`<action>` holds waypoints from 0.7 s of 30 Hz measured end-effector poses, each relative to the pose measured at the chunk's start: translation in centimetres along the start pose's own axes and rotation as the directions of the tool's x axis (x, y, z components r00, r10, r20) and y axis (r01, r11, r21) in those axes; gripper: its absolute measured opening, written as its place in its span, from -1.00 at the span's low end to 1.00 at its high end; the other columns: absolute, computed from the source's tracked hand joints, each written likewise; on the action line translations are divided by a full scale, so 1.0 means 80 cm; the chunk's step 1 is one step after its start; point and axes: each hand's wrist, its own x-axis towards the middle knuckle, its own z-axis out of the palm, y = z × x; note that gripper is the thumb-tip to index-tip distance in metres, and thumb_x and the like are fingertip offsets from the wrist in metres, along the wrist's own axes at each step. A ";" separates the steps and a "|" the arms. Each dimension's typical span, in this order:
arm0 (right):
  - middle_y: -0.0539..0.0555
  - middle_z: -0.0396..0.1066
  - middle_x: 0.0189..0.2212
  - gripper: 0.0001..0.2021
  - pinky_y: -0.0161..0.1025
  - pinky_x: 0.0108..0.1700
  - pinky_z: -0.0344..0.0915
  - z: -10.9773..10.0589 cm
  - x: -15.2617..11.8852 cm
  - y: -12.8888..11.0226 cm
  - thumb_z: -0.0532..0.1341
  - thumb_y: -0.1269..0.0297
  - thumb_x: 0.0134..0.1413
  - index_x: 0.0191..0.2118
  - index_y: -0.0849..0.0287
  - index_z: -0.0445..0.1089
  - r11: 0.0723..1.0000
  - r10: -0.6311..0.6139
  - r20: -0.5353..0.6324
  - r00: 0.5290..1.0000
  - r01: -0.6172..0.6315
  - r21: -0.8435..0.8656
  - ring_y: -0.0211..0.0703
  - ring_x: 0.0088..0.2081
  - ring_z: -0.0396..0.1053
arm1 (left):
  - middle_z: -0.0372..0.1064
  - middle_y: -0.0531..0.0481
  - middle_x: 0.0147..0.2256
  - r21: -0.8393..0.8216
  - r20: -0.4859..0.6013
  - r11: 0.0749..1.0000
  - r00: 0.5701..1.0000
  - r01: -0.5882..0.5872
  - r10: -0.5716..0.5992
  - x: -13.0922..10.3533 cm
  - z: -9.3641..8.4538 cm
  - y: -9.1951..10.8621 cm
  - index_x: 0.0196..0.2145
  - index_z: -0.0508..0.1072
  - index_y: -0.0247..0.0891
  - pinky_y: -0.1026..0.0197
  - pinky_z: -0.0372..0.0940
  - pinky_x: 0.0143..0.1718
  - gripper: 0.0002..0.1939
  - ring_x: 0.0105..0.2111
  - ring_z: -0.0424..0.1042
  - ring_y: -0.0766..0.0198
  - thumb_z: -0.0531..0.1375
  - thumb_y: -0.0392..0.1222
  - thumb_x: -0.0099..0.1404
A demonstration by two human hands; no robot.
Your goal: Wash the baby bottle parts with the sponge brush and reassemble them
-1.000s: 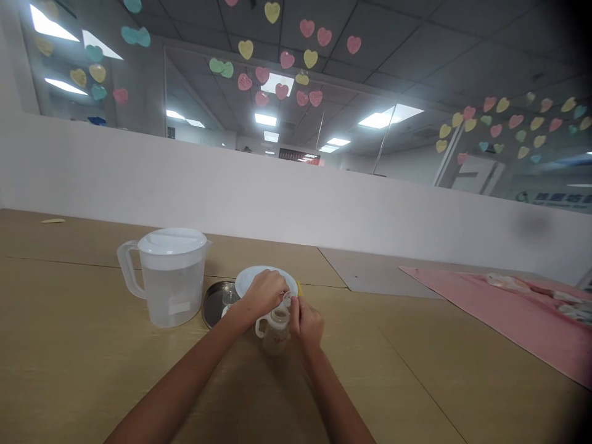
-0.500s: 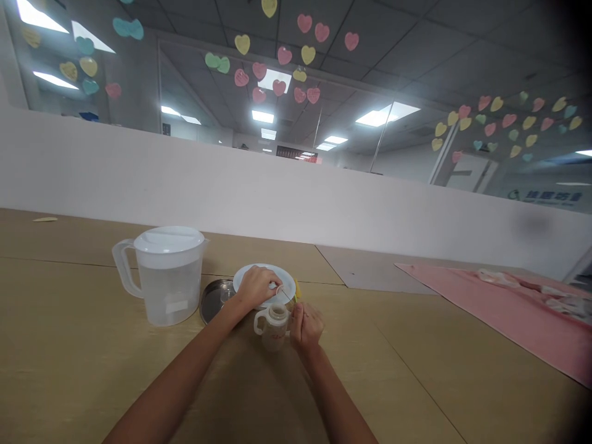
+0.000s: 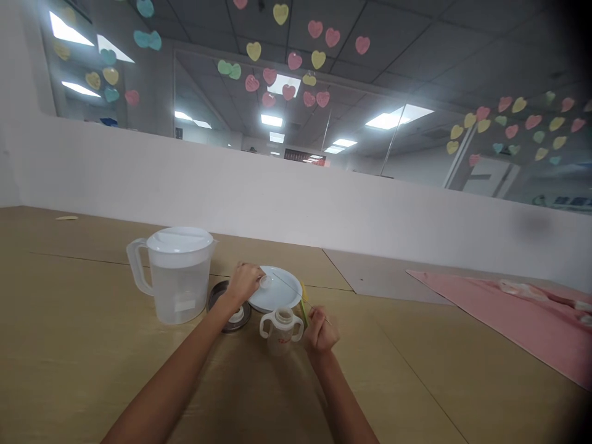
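My left hand point(image 3: 245, 282) is closed on a small whitish translucent piece point(image 3: 264, 282) over the left edge of a white plate point(image 3: 282, 296). In my right hand point(image 3: 321, 330) is a thin stick point(image 3: 293, 288), pointing up and left over the plate. Between my forearms stands a two-handled bottle point(image 3: 280, 339) with an open mouth and red print. A round metal dish point(image 3: 217, 295) lies under my left wrist, with a white ring point(image 3: 237, 316) in it. Something yellow and green point(image 3: 303, 305) shows at the plate's right edge, partly hidden.
A lidded clear pitcher point(image 3: 180, 287) stands on the left of the wooden table point(image 3: 393, 382). A pink cloth point(image 3: 504, 320) is spread at the right, beside a grey sheet point(image 3: 393, 275). The white wall point(image 3: 277, 203) rises behind.
My hands have moved apart, the left off the plate's middle toward its left edge. The stick and the whitish piece now show more clearly. The view has turned slightly left.
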 end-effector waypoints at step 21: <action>0.07 0.46 -0.50 -0.51 -0.33 -0.49 -0.02 0.025 -0.008 0.019 -0.14 0.01 0.17 -0.51 0.16 0.39 0.713 0.701 0.407 0.586 -0.558 -0.425 -0.19 -0.47 0.32 | 0.50 -0.15 -0.31 -0.885 0.014 0.434 0.941 0.169 -0.339 0.015 0.001 0.016 -0.25 0.50 -0.41 0.25 0.35 -0.35 -0.58 -0.40 0.46 0.27 0.20 0.01 0.05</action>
